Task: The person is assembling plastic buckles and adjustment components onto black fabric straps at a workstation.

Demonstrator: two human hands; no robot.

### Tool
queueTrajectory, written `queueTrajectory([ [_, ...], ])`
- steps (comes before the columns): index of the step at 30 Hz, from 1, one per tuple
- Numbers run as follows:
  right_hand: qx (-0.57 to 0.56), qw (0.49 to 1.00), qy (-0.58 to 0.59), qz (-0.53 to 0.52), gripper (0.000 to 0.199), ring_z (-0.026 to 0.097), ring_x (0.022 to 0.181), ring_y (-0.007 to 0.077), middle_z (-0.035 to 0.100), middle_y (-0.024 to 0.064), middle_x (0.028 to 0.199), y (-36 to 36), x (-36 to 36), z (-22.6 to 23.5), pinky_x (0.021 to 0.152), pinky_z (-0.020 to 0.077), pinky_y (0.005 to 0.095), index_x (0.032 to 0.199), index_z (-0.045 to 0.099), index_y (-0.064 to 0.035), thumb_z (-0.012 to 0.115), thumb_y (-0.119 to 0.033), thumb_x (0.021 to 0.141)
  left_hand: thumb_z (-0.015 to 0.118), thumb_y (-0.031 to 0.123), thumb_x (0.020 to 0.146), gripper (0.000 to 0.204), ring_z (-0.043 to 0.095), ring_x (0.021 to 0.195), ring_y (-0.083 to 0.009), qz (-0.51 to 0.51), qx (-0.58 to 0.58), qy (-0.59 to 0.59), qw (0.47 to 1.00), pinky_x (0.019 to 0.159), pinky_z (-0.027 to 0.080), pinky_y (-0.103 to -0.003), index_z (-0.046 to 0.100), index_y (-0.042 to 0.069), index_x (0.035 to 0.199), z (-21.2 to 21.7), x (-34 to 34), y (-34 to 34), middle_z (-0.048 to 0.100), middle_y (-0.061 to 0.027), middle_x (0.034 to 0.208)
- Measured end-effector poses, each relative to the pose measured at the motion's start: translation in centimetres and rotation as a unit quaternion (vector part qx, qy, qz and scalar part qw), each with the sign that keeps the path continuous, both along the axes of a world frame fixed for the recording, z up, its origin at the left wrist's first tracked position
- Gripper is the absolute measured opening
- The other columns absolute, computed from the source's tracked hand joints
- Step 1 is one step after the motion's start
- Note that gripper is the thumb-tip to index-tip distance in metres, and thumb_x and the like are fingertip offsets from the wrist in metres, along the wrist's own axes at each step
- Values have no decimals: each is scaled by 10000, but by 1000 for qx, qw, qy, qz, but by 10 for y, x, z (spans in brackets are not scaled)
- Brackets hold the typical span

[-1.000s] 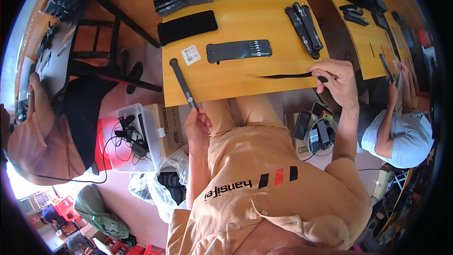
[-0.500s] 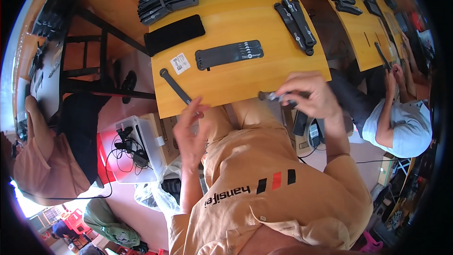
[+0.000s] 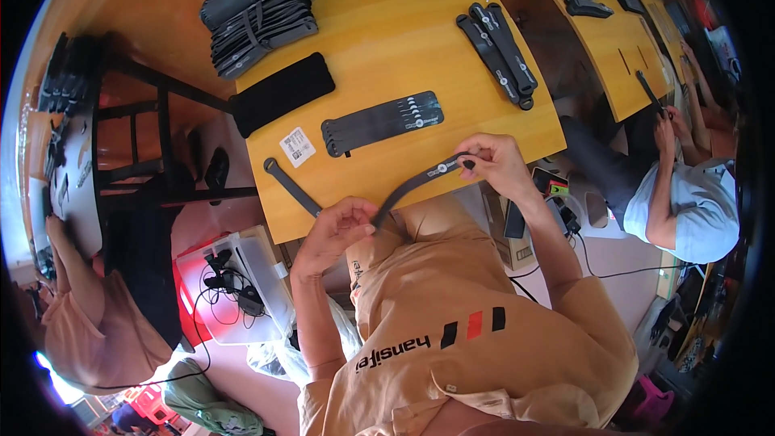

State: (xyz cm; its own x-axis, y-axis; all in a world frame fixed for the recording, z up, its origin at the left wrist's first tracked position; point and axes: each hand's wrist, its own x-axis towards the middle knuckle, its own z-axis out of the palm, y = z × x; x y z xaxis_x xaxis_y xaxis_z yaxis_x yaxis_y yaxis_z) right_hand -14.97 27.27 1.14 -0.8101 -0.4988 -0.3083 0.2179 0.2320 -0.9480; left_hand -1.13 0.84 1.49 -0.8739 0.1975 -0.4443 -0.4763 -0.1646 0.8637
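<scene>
A dark grey strap (image 3: 412, 184) with a pale print stretches in a slight curve between my hands, over the table's near edge. Its lower left end is pinched by my left hand (image 3: 339, 232), fingers closed. My right hand (image 3: 496, 163) grips the upper right end between thumb and fingers, where a small black piece shows. Beside my left hand, another grey strap (image 3: 292, 186) with a looped end lies on the table. Farther in lies a row of flat straps (image 3: 375, 125) side by side, printed at one end. A white label (image 3: 297, 147) is left of it.
The yellow table (image 3: 387, 48) carries a black pad (image 3: 282, 93), a stack of bundled straps (image 3: 262, 24) and several straps (image 3: 499, 56) at right. Below left stands a clear bin (image 3: 242, 291) with cables. Co-workers sit on both sides, one in a light blue shirt (image 3: 682, 210).
My left hand has closed on the strap's end after hovering open-fingered near the table strap. The strap, bunched in my right hand before, is now drawn out between both hands. The view has shifted slightly.
</scene>
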Motion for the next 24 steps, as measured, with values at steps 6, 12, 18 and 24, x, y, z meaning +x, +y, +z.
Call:
queueTrajectory([
  [6, -74, 993, -51, 79, 127, 610, 702, 97, 624, 75, 797, -15, -3, 20, 627, 523, 227, 929, 600, 49, 551, 87, 818, 634, 44, 810, 176, 533, 782, -82, 109, -88, 60, 988, 700, 449, -221, 576, 14, 974, 10, -21, 23, 525, -44, 891],
  [12, -104, 989, 48, 94, 133, 618, 717, 112, 617, 72, 788, -18, -3, 41, 640, 520, 224, 923, 598, 45, 558, 98, 807, 624, 78, 823, 224, 552, 751, -92, 19, -215, 207, 954, 626, 454, -235, 567, -9, 1021, 42, -39, 52, 583, -89, 851],
  [18, -91, 996, 9, 4, 103, 617, 713, 105, 622, 55, 803, 2, -16, 7, 650, 518, 216, 912, 591, 49, 550, 80, 822, 621, 59, 825, 146, 540, 682, -67, -2, -157, 56, 986, 661, 435, -215, 604, -51, 921, 12, -30, 11, 607, -18, 730],
  [24, -29, 999, -27, -32, 79, 591, 677, 66, 619, 27, 782, -12, -25, -20, 563, 465, 191, 894, 601, 13, 571, 40, 826, 634, 90, 826, 120, 521, 623, -47, 165, -172, 41, 970, 555, 422, -196, 635, -18, 879, -27, -32, -13, 590, -12, 691],
])
